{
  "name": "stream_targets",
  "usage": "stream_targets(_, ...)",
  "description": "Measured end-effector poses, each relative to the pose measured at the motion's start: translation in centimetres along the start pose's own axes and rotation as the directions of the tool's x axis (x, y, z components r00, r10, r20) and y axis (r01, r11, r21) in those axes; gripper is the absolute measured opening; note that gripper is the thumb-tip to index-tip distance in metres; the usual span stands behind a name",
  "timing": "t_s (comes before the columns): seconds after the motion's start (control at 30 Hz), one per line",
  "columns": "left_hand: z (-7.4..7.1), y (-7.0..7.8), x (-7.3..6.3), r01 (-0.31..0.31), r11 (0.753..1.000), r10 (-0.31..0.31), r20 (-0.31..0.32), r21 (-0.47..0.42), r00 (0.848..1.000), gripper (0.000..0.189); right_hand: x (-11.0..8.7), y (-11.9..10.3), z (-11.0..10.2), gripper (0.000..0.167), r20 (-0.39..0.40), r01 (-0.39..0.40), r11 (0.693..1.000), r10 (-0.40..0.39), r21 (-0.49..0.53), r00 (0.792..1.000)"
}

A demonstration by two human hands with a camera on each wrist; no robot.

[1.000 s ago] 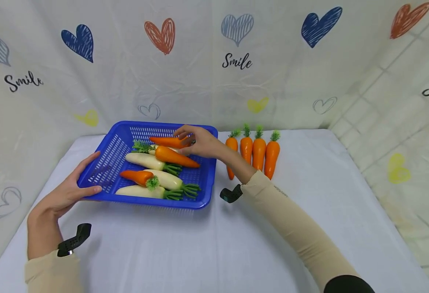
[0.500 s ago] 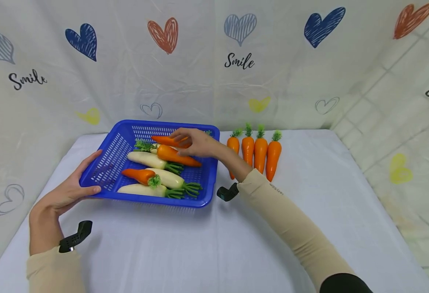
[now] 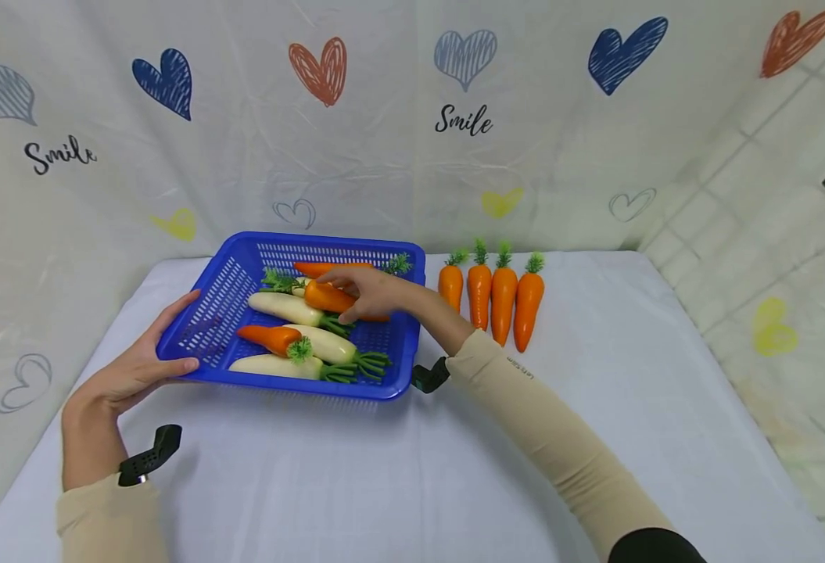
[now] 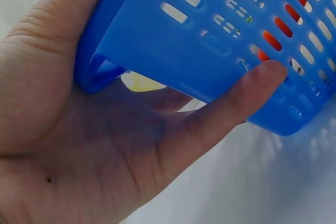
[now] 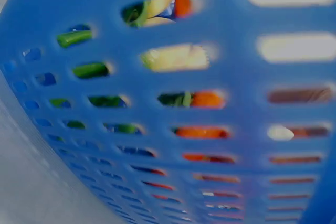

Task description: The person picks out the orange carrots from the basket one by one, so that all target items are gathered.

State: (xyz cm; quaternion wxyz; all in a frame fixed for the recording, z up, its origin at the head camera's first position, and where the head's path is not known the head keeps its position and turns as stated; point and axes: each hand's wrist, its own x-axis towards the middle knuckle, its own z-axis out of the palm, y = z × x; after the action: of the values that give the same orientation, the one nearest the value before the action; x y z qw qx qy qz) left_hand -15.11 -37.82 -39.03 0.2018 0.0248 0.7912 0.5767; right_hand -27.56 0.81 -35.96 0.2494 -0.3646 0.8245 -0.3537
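Observation:
A blue perforated basket holds several white radishes and orange carrots. My left hand grips its left end, thumb over the front rim; in the left wrist view a finger of the left hand lies along the slotted wall. Inside the basket, my right hand holds the middle carrot, fingers over the far side and thumb on the near side. Behind it lies another carrot; a shorter-looking carrot rests on the radishes in front. The right wrist view shows only the basket wall.
Several carrots lie in a row right of the basket, leafy tops towards the back. A white cloth covers the table. Behind it hangs a curtain printed with hearts.
My right hand has come nearer from the back carrot to the middle one, closing its fingers and thumb around it. The back carrot's leafy top now shows. The left hand keeps its grip.

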Motion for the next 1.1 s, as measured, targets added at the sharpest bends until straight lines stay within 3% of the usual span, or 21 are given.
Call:
stream_targets(0.37,0.17,0.11,-0.01,0.015,1.000,-0.015,-0.020,0.007,1.000,0.098,0.00,-0.15,0.83,0.061,0.018,0.059,0.985,-0.057,-0.161,0.998)
stream_targets(0.63,0.48,0.09,0.01,0.028,1.000,-0.028,-0.037,-0.004,0.999,0.096,0.11,-0.18,1.06,0.069,0.120,0.007,0.958,0.029,-0.286,0.992)
stream_targets(0.83,0.47,0.15,-0.04,0.027,1.000,-0.027,-0.030,-0.003,0.999,0.096,-0.08,0.00,0.87,0.075,0.053,0.072,0.986,-0.065,-0.151,0.996)
stream_targets(1.1,0.47,0.45,-0.13,0.020,1.000,-0.021,-0.026,-0.018,0.999,0.095,-0.36,0.16,0.45,0.075,-0.037,0.163,0.987,-0.163,-0.001,0.986)
